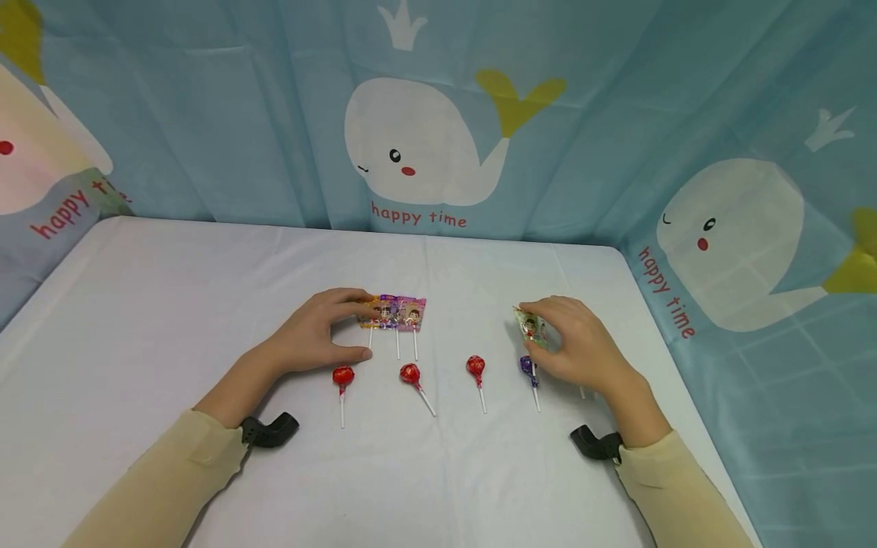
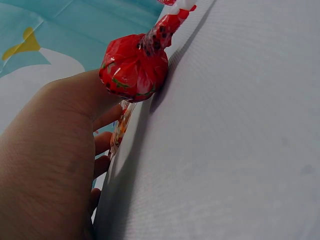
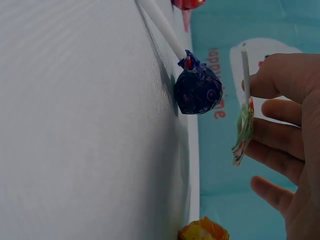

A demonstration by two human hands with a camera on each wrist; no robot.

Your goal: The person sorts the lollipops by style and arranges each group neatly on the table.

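My left hand [image 1: 318, 331] lies beside a row of flat wrapped lollipops, its fingers extended over the orange one [image 1: 371, 323]. A purple lollipop [image 1: 387, 312] and a pink one [image 1: 412, 313] overlap to its right, sticks toward me. Just below the left thumb is a round red lollipop [image 2: 135, 70]. On the right, my right hand [image 1: 578, 342] pinches a flat green lollipop [image 3: 244, 127] between thumb and fingers, raised off the table. A round dark-blue lollipop [image 3: 198, 92] lies beneath that hand. In the right wrist view, a yellow-orange wrapper [image 3: 205, 230] shows at the bottom edge.
Two more round red lollipops [image 1: 409, 373] [image 1: 476, 366] lie between the hands, sticks toward me. A white cloth [image 1: 438, 472] covers the table. Behind and at the right hangs a blue whale-print curtain [image 1: 274, 114]. A black wrist mount [image 1: 270, 431] sits on the left cuff.
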